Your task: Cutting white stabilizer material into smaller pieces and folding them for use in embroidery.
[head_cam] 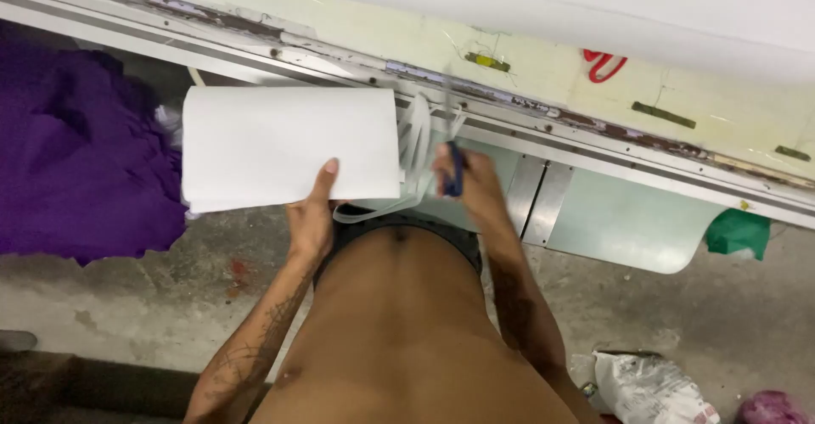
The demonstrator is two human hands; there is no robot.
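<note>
The left hand (312, 220) holds a folded stack of white fabric (289, 146) from below, thumb laid flat on top near the lower right corner and fingers hidden under it, so the grip is closed on the stack. The stack is held out level in front of the body, its far edge near the table (543, 59) edge. From its right side several cut white strips (416, 148) hang down in loops, one curling back toward the waist. The right hand (467, 178) is just right of the strips, closed around the blue handles of scissors (450, 135); the blades point up toward the table and are blurred, so whether they are apart or together cannot be told. The long table runs across the top of the view, its surface pale yellow with a worn, chipped rim, and white cloth (594, 0) lies along its far side. Red scissors (603, 63) rest on the tabletop, well apart from the hands. On the concrete floor (127, 297) a heap of purple fabric (76, 152) lies at the left, touching nothing in the hands. At the lower right a crumpled white plastic bag (649, 386) lies on the floor, its contents not visible, with a pink bundle (768, 409) beside it. A green bag (739, 233) sits under the table at the right, contents also hidden.
</note>
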